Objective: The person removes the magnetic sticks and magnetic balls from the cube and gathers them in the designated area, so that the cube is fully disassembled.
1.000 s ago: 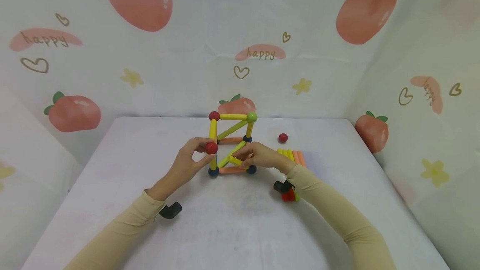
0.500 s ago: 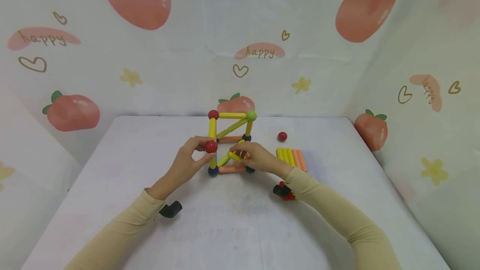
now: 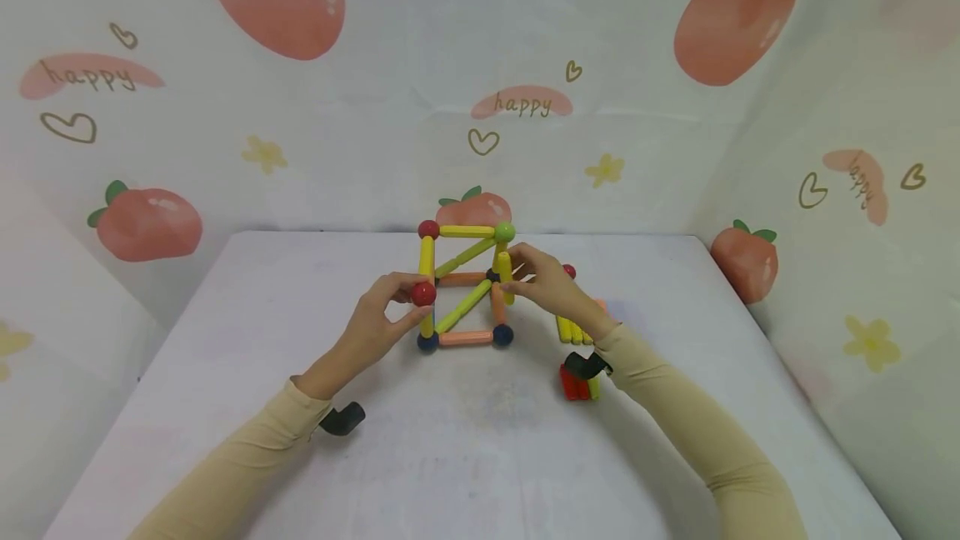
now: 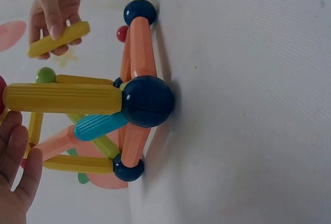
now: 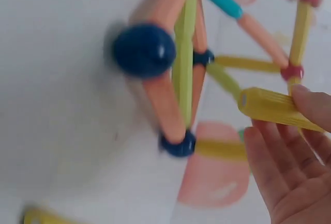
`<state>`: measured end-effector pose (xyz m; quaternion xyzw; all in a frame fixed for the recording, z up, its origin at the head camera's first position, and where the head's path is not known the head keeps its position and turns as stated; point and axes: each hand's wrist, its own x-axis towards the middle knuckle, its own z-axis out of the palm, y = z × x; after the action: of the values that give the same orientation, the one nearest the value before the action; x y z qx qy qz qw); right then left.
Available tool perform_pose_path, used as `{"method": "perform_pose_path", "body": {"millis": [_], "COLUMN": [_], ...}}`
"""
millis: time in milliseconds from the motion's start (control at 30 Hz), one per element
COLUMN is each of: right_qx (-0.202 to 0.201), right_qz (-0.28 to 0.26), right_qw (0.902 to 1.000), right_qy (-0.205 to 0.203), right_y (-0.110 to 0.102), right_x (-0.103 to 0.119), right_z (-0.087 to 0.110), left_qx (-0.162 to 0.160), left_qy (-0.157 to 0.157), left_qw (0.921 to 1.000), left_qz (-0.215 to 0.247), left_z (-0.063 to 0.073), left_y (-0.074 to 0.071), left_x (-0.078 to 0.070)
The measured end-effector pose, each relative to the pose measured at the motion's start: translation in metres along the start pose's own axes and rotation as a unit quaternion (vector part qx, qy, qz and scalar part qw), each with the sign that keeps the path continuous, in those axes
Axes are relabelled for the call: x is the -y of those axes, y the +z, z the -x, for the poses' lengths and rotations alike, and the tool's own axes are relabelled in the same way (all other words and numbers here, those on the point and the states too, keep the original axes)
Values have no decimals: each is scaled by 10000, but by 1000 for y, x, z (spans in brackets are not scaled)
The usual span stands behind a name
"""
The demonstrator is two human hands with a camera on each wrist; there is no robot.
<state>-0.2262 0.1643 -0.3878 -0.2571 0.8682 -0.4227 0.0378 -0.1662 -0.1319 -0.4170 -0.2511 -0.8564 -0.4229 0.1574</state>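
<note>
A frame of rods and balls stands on the table, dark blue balls [image 3: 502, 335] at its base corners. My left hand [image 3: 377, 323] holds the red ball [image 3: 423, 293] on top of its front left yellow rod [image 4: 64, 99]. My right hand [image 3: 553, 283] pinches a loose yellow rod [image 3: 506, 280], roughly upright, at the frame's right side. In the right wrist view that yellow rod [image 5: 271, 105] lies between thumb and fingers, one end free. A green ball [image 3: 505, 232] and another red ball [image 3: 428, 230] top the back corners. Lime rods [image 3: 463, 307] run diagonally inside.
Right of the frame, yellow rods [image 3: 572, 330] lie side by side, partly hidden by my right arm. Nearer me are red rods [image 3: 574, 383] with a lime one. A loose red ball [image 3: 569, 272] sits behind my right hand on the white table [image 3: 465, 457].
My right hand has risen and moved right with the yellow rod, turning it from slanted to nearly upright. The left hand has stayed at the red ball.
</note>
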Motion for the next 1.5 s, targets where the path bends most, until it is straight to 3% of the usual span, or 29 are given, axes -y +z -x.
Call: {"method": "perform_pose_path", "body": {"millis": [333,567,800,1033,1300,1500], "right_qx": [105,511,871,756,589,744], "right_qz": [367,514,692,748,1161,1228], "right_qw": [9960,9921,9889,9900,9880,9841], "right_qy": [808,1025,989,926,834,1047], "right_y": [-24,-31,-32,-32,-31,-31], "right_x": [-35,-49,-57,-61,-70,-71], "right_z": [16,27,33,35,34,34], "left_qx": [0,-17,-29,-50,-39,-43], "left_qy": [44,12,-10,19,55,80], "left_qw": [10000,10000,10000,10000,10000,10000], "left_qz": [9,-11,-10,-33,29,30], "left_z": [0,1,1,1,0,0], "left_y": [-1,-1,-1,-1,0,-1], "left_x": [-1,0,0,-1,1,1]}}
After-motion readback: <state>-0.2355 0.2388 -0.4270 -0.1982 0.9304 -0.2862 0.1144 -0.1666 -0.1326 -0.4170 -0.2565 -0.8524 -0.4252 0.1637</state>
